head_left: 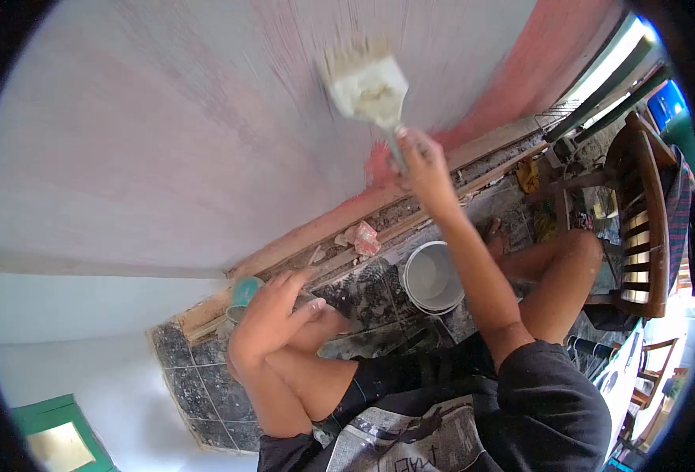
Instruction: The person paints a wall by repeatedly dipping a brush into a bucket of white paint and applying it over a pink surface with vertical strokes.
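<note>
My right hand is wrapped round the handle of a wide, pale paintbrush. The brush's bristles touch or nearly touch the wall, which shows streaky whitish paint over pink. Bare pink shows along the wall's lower right part. My left hand rests by my bent left knee, fingers stretched out and holding nothing. Behind it, partly hidden, is a green container. Between my legs on the floor stands a white bucket with pale liquid in it.
A crumpled red-and-white packet lies among rubble at the wall's foot, beside long wooden strips. A wooden chair stands at the right with cloth over it. The dark floor tiles are spattered white. A green-framed opening is at lower left.
</note>
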A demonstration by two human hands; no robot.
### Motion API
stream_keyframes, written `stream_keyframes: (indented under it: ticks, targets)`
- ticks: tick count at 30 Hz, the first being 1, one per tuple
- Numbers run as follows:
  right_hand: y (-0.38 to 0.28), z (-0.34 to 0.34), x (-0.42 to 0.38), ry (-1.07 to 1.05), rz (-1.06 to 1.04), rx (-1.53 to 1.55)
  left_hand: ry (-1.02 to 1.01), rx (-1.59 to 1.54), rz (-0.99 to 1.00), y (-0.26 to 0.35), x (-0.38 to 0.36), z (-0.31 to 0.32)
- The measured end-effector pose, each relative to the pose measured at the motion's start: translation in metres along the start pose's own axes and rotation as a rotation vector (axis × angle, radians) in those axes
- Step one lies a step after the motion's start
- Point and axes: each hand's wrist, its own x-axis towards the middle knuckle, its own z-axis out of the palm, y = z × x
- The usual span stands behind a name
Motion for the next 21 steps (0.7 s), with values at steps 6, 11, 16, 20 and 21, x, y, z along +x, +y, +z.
stream_keyframes:
  ticks: [6,11,16,20,21]
  targets:
    - [0.239,-0.037,0.006,0.07,0.063,-0.431,0.007,-0.017,0.032,-0.001,0.005,0.003]
    - [0.27,-0.04,0.026,-0.136,0.548,-0.355,-0.06,-0.018,-0.023,0.004,0.007,0.006]
    - [0.229,-0.042,0.064,-0.357,0.219,-0.532,0.025,-0.006,-0.013,-0.005,0.006,0.009]
    - [0.106,-0.04,0.046,-0.277,0.473,-0.342,0.054,0.018,0.072,-0.007,0.003,0.014]
    - [0.083,-0.039,0.037,-0.254,0.425,-0.327,0.028,0.029,0.06,-0.003,0.003,0.014]
